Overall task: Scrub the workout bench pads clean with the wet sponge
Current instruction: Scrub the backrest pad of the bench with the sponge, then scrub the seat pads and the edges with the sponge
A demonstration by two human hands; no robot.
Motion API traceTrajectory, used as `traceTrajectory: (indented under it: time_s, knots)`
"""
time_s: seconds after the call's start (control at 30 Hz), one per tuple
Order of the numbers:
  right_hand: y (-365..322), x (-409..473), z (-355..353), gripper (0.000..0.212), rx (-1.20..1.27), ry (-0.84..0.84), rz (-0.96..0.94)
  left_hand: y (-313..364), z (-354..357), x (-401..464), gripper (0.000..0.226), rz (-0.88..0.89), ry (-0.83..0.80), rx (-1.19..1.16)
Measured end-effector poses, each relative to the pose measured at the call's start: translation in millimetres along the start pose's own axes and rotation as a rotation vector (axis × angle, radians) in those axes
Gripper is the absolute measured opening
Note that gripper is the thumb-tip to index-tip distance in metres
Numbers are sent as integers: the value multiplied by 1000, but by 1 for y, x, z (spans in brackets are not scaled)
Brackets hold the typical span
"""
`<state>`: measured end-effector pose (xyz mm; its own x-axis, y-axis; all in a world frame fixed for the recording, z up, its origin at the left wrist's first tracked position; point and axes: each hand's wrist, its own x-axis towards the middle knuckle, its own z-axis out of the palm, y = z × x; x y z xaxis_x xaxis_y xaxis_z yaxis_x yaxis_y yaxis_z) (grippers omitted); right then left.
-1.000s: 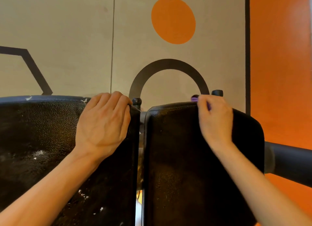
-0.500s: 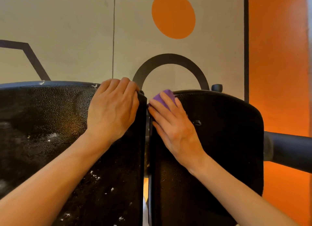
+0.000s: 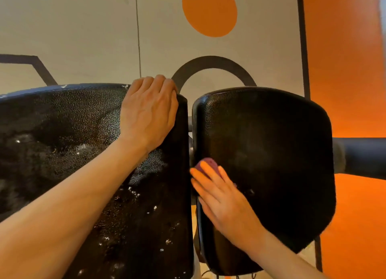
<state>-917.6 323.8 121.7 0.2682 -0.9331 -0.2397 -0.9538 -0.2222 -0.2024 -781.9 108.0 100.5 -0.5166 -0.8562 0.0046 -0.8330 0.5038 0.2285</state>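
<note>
Left pad: a large black textured pad is seen filling the 9 o'clock half of the view; its surface is wetted and dotted with white foam flecks, densest toward 6 o'clock.
Right pad: a smaller black pad with rounded corners is seen at 3 o'clock of the left pad, separated from it by a narrow vertical gap; its surface appears duller, with few flecks.
Left hand: it is laid over the 1 o'clock corner of the left pad, the fingers being curled over the top edge; the pad is gripped, and nothing else is held.
Right hand: it is pressed flat against the right pad near its 8 o'clock edge, just beside the gap; the fingers are extended toward 11 o'clock.
Sponge: a purple sponge is held beneath the right fingertips and pressed against the right pad; only its 12 o'clock end is exposed, the rest being covered by the fingers.
Padded bar: a dark cylindrical bar is seen projecting from behind the right pad toward 3 o'clock.
Wall: a beige surface is noted at 12 o'clock, painted with an orange disc and a dark arch; an orange panel is noted at 2 o'clock.
</note>
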Motion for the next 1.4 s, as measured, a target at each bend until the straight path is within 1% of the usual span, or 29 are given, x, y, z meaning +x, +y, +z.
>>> traceTrajectory:
  time_s: [0.07,0.13,0.23,0.3,0.37,0.53,0.67,0.7,0.73,0.8,0.87,0.97,1.03,1.1,1.17,1.2,1.3,1.4]
  knots:
    - [-6,-26,3,40,16,-56,-62,-1,-1,-1,34,10,12,-9]
    - [5,2,-1,38,-14,-12,-59,-1,-2,-1,35,31,12,-19]
    - [25,75,-14,37,-32,149,86,-3,-3,-1,37,58,1,-6]
    - [26,87,-15,38,17,191,150,-4,-4,0,38,78,2,-2]
    - [16,62,-7,41,39,190,142,-4,-4,0,38,93,10,-5]
    - [-26,-49,26,43,76,83,90,-7,-6,-1,41,103,5,-48]
    - [-52,-121,44,49,29,-36,24,-9,-7,0,42,124,-25,-71]
    - [-56,-129,42,50,85,-38,55,-10,-7,-2,43,145,-36,-64]
    - [-61,-130,36,52,201,-27,119,-12,-9,-5,43,173,-43,-47]
    - [-69,-116,18,50,497,73,271,-16,-14,-17,46,237,-55,-21]
    - [-76,-85,0,41,737,258,430,-20,-20,-35,51,278,-82,-39]
    - [-74,-16,-19,36,890,578,625,-26,-26,-66,57,282,-143,-60]
    - [-70,34,-26,34,965,702,709,-34,-27,-79,59,276,-162,-65]
    - [-66,75,-27,33,1042,784,759,-42,-28,-87,59,269,-163,-84]
    - [-64,103,-23,34,1059,825,800,-47,-27,-91,59,273,-158,-106]
    - [-64,111,-19,34,1034,812,811,-48,-26,-92,60,277,-159,-117]
    - [-78,109,-3,38,936,741,785,-47,-22,-91,60,265,-153,-137]
    - [-101,82,11,43,899,649,857,-45,-19,-92,60,255,-126,-139]
